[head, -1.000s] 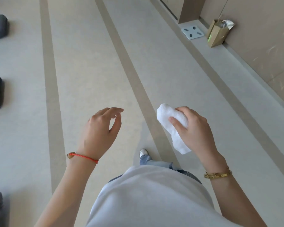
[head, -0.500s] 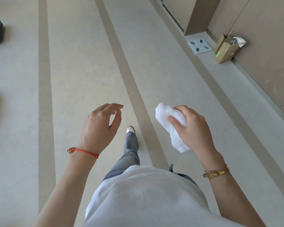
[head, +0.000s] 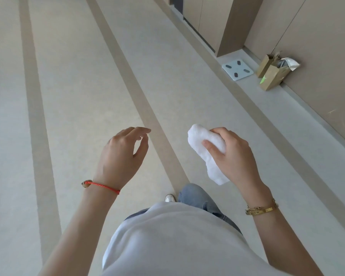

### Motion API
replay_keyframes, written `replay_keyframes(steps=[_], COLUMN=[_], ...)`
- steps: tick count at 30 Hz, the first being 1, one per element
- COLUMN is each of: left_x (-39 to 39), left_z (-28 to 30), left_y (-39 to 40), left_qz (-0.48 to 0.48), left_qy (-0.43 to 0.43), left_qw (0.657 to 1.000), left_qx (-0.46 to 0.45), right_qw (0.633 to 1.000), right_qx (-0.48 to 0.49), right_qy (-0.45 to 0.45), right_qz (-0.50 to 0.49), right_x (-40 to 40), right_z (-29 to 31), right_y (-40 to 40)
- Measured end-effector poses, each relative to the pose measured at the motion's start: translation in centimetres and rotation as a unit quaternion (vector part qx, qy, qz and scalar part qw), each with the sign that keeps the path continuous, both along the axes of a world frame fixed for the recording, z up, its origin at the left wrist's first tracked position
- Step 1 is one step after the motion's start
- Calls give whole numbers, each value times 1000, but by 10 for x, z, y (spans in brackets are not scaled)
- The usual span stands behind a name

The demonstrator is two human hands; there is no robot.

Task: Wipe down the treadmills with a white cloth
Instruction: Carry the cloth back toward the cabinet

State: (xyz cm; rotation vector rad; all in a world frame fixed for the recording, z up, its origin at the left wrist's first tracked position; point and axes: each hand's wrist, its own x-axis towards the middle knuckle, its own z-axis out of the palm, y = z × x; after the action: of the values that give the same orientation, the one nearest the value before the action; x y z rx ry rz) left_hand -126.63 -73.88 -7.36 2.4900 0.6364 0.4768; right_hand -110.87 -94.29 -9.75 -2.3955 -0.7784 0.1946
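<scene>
Right hand [head: 235, 156] gripping bunched white cloth [head: 206, 152] at waist height, thumb pressing across it, keeping it ready for wiping. Left hand [head: 121, 156] hanging loosely curled, holding nothing. No treadmill showing; person likely walking over striped floor [head: 88, 76] toward one.

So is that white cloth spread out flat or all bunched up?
Bunched up. The white cloth is a thick wad gripped in the right hand, with both ends sticking out past the fingers.

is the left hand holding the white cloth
No, the white cloth is gripped in the right hand, while the left hand hangs loosely curled and holds nothing.
</scene>
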Motion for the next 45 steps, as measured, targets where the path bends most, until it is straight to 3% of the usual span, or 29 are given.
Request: replay_keyframes(steps=[9,30,36,45], left_x=[127,500,602,766], left_z=[-15,-14,-27,2], left_y=[126,455,564,724], left_qz=[-9,0,-19,-94], left_qy=[21,-20,-16,3], left_qw=[1000,1000,1000,996], left_qx=[-14,-10,-4,3], right_qw=[1000,1000,999,997], right_qx=[-15,-14,-15,-3], right_qy=[20,-8,-17,-28], right_qz=[-11,-5,-26,-78], right_x=[117,506,597,733], right_z=[-19,-9,-24,-9], right_y=[121,446,546,699])
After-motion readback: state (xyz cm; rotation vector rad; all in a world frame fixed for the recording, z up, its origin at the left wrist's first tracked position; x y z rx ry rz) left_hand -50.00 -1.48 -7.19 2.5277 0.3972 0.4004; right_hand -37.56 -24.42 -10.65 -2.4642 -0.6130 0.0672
